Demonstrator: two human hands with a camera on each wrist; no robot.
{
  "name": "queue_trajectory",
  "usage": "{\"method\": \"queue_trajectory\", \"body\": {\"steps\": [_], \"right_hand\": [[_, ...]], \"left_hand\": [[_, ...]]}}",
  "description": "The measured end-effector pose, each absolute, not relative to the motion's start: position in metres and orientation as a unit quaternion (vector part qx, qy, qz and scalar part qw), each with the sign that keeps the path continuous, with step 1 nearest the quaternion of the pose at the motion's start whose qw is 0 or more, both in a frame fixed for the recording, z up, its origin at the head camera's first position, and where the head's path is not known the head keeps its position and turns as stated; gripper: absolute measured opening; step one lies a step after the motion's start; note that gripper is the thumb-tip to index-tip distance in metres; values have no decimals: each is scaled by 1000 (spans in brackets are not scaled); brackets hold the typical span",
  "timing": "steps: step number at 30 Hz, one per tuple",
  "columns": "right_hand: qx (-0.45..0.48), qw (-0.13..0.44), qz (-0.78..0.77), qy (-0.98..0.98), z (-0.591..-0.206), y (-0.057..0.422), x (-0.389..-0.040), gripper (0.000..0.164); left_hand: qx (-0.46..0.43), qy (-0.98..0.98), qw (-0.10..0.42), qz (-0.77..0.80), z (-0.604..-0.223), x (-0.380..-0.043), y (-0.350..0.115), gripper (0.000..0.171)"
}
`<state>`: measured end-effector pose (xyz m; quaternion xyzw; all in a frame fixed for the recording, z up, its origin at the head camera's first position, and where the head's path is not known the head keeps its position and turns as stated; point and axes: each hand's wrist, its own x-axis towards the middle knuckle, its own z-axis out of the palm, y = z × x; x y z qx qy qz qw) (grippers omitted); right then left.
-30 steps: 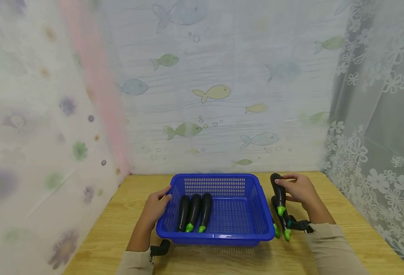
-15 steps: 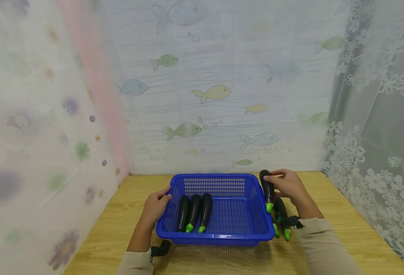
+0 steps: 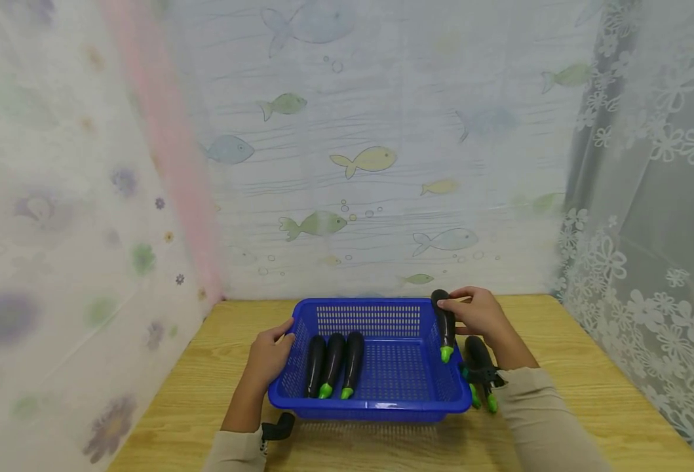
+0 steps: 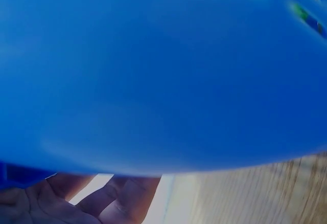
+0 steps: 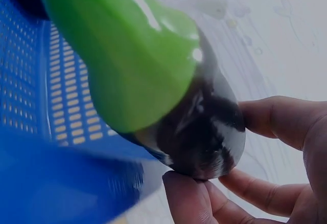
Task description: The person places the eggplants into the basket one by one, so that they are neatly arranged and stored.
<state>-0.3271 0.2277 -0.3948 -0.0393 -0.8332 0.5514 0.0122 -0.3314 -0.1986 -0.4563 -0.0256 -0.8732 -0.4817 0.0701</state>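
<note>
My right hand point(image 3: 480, 316) pinches a dark eggplant point(image 3: 443, 320) with a bright green stem end, holding it over the right rim of a blue plastic basket point(image 3: 376, 405). In the right wrist view thumb and fingers close round the eggplant's dark body point(image 5: 204, 127), its green cap point(image 5: 138, 55) pointing to the camera. My left hand point(image 3: 269, 359) grips the basket's left rim; in the left wrist view the blue wall point(image 4: 153, 81) hides most of that hand. Inside the basket, three eggplants point(image 3: 334, 364) lie side by side at the left.
Beside the basket's right wall, more eggplants point(image 3: 481, 355) lie on the wooden table point(image 3: 565, 393), partly hidden by my right wrist and the basket. Behind the table hangs a fish-patterned curtain point(image 3: 376, 196). Flowered sheets stand at left and right.
My right hand has carried the eggplant leftward, from above the eggplants on the table to over the basket's right rim. The left hand and basket have stayed put.
</note>
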Motion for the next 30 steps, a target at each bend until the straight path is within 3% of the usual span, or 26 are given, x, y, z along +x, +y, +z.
{"method": "queue_trajectory", "body": {"steps": [30], "right_hand": [[-14,-22,555,-831,-400,172,-341,54]], "left_hand": [[-29,-878,84,-470,-458,-322,-193,50]]}}
